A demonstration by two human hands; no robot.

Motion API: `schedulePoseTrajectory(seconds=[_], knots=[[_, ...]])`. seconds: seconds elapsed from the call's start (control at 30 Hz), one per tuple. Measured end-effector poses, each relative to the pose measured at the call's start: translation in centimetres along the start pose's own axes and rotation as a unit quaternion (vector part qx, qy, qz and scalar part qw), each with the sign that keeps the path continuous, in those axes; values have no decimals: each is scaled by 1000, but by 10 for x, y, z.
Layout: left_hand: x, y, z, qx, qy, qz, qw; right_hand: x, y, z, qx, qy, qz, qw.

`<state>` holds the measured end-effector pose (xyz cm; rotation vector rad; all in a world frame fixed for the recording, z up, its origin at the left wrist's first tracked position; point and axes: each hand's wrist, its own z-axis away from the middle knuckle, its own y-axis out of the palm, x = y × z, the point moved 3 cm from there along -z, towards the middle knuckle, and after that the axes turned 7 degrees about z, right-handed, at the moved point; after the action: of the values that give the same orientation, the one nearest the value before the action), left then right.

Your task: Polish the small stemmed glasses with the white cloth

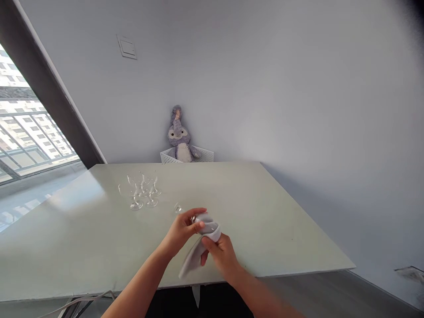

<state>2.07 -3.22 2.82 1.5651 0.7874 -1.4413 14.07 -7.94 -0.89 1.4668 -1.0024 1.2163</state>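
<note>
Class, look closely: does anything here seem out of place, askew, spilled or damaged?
Nothing looks spilled or broken. Mildly odd: a purple plush toy sits in a white perforated basket at the pale green table's far edge, a plaything beyond clear stemmed glasses.

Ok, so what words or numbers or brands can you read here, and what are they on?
None: no word, label, brand, number or sign can be read.
I see no lettering on the cloth, glasses, toy, basket or switch.
The buildings outside are too small and washed out to tell.
</note>
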Motion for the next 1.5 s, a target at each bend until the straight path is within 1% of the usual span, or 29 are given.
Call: schedulePoseTrajectory(seconds=[0.07, 0.1, 0.13, 0.2, 0.27, 0.3, 0.33, 0.37, 0.43, 0.47, 0.5, 0.53, 0.57, 0.6, 0.63, 0.7, 0.77, 0.8, 0.87, 0.93, 0.97, 1.03, 1.1, 1.17, 1.2, 1.27, 1.37, 1.43, 1.5], knots=[[5, -3, 1, -13, -51, -3, 999, -2, -4, -2, 18, -28, 91, 995], [7, -4, 2, -10, -60, -8, 998, -3, -6, -4, 24, -28, 88, 995], [9, -4, 3, -2, -54, -14, 998, -3, -8, -6, 26, -16, 47, 998], [10, -4, 6, 12, 13, -26, 1000, -5, -8, -10, 16, 40, -104, 994], [7, -3, 9, 20, 102, -36, 994, -8, -1, -9, -6, 97, -245, 965], [6, -2, 10, 18, 127, -37, 991, -9, 3, -8, -16, 107, -277, 955], [5, -1, 11, 14, 129, -36, 991, -11, 7, -6, -20, 101, -275, 956], [6, -1, 10, 7, 107, -31, 994, -11, 10, -4, -16, 80, -237, 968], [8, -2, 10, -15, 35, -17, 999, -13, 11, -2, 9, 7, -77, 997], [9, -4, 10, -29, 5, -12, 1000, -13, 10, -2, 23, -34, 16, 999], [9, -7, 10, -36, -16, -11, 999, -14, 8, -3, 35, -66, 94, 993], [10, -9, 11, -31, -27, -12, 999, -14, 5, -4, 41, -84, 141, 986], [11, -12, 12, -14, -32, -13, 999, -15, 2, -6, 44, -85, 146, 985], [12, -14, 13, 12, -26, -10, 1000, -15, 0, -8, 44, -69, 112, 990], [12, -15, 14, 37, -6, -1, 999, -14, -2, -10, 40, -37, 47, 997], [12, -17, 15, 67, 56, 29, 996, -14, -1, -10, 17, 42, -115, 992], [12, -17, 13, 54, 100, 46, 992, -13, 5, -8, -8, 94, -223, 970], [13, -15, 11, 43, 98, 42, 993, -13, 7, -6, -17, 99, -235, 967], [17, -11, 6, 22, 64, 17, 998, -14, 9, -5, -16, 69, -170, 983], [21, -9, 0, 1, 37, -6, 999, -16, 3, -8, -15, 0, -12, 1000], [23, -9, -3, -8, 29, -16, 999, -16, -3, -12, -18, -37, 77, 996], [27, -12, -8, -36, 23, -48, 998, -15, -20, -22, -33, -90, 219, 971], [26, -20, -11, -88, 51, -117, 988, -10, -38, -32, -46, -98, 291, 951], [18, -27, -12, -144, 131, -196, 961, -1, -53, -40, -44, -76, 308, 947], [14, -29, -13, -155, 175, -225, 946, 4, -57, -43, -31, -60, 295, 953], [9, -29, -17, -124, 230, -264, 928, 14, -61, -44, 19, -29, 238, 971], [12, -26, -28, -47, 227, -336, 913, 29, -62, -44, 98, -7, 167, 981], [18, -25, -34, -16, 206, -387, 899, 38, -67, -45, 142, -14, 206, 968], [22, -24, -36, 11, 185, -407, 894, 47, -76, -47, 171, -53, 312, 933]])
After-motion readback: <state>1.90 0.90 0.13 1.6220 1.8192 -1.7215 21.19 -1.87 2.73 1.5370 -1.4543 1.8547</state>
